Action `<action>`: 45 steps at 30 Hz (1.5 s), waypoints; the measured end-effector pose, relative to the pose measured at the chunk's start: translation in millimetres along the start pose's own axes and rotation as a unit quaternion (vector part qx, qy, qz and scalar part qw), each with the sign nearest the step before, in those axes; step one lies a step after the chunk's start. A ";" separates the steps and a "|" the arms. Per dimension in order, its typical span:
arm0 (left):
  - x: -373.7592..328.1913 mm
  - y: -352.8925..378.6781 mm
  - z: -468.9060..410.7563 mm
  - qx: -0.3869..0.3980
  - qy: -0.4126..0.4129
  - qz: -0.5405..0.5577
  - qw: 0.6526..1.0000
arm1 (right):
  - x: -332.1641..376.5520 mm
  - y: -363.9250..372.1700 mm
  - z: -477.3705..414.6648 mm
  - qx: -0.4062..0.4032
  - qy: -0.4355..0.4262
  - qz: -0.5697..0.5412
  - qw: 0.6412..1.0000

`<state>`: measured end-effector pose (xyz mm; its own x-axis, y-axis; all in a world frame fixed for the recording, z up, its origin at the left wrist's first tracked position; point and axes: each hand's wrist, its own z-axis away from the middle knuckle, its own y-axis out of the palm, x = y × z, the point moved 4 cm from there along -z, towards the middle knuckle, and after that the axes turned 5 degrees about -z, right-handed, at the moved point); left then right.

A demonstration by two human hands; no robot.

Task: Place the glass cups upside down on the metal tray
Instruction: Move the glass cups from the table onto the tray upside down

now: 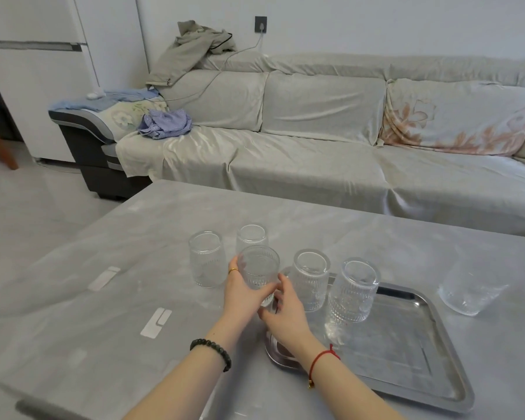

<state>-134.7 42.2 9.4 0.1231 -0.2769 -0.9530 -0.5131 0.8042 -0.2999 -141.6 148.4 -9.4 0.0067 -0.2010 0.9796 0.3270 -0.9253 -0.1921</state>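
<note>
A ribbed glass cup [259,269] is held between my left hand [243,294] and my right hand [285,313], just above the left end of the metal tray [406,344]. Two glass cups [311,280] [353,291] stand upside down on the tray's far left part. Two more glass cups [206,259] [252,236] stand on the table left of the tray. Another clear glass [467,291] rests on the table to the right of the tray.
The grey table [103,298] carries white stickers [155,323] on its left side. A covered sofa [315,140] runs behind the table with clothes on it. A white cabinet stands at far left.
</note>
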 end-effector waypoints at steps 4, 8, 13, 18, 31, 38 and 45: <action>-4.7 -7.4 8.7 -0.058 0.013 0.003 0.998 | 3.1 -0.4 4.3 0.014 -0.020 -0.031 0.999; -8.8 -21.5 31.5 -0.085 -0.022 0.086 0.992 | 16.3 -7.7 19.8 0.007 -0.082 -0.060 0.995; -34.4 -9.0 75.0 0.032 -0.069 0.294 0.953 | 24.2 -36.3 52.6 -0.034 -0.132 -0.120 0.983; -61.0 38.4 114.7 0.195 -0.113 0.280 0.933 | 22.4 -98.4 86.6 -0.105 -0.164 -0.139 0.971; -83.3 152.5 149.0 0.307 0.058 -0.070 0.947 | 2.5 -250.6 85.9 -0.228 -0.069 0.070 0.969; -92.5 185.7 134.0 0.314 0.080 -0.082 0.943 | -6.5 -246.3 50.1 -0.231 -0.046 0.111 0.966; -81.3 191.9 112.8 0.307 0.053 -0.117 0.943 | -16.6 -241.5 37.5 -0.221 -0.048 0.081 0.971</action>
<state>-147.3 278.4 24.4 0.0696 -0.5088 -0.8581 0.1098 0.8588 -0.5003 -185.2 387.2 23.0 0.1186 -0.3448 0.9311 -0.1221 -0.9357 -0.3310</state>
